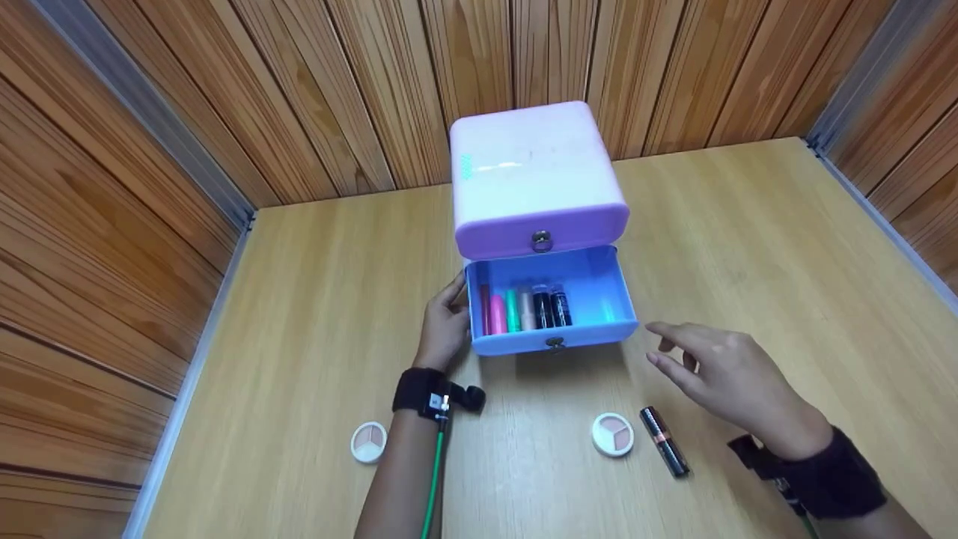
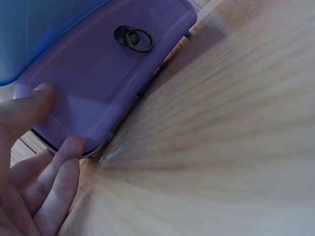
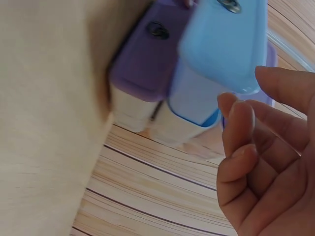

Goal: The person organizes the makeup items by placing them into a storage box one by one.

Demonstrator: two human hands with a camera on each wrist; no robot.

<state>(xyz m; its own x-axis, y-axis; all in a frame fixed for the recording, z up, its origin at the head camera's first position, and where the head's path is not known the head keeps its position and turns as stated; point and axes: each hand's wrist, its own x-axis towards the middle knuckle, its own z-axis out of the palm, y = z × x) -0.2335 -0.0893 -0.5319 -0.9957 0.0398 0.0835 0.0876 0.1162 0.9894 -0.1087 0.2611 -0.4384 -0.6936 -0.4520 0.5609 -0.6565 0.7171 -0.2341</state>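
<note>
A small drawer cabinet with a pink top stands at the back, its blue middle drawer pulled out. Inside the drawer, several cosmetic tubes stand in a row toward the left: red-brown, pink, green, grey and black. My left hand grips the cabinet's lower left corner; in the left wrist view its thumb lies on the purple bottom drawer and its fingers at the side edge. Just off the blue drawer's front right corner, my right hand hovers with loosely bent fingers and holds nothing.
On the table before the cabinet lie a black cosmetic tube with a copper band and a round three-part palette. Another such palette is beside the left forearm. Wood-panelled walls enclose the table's back and sides.
</note>
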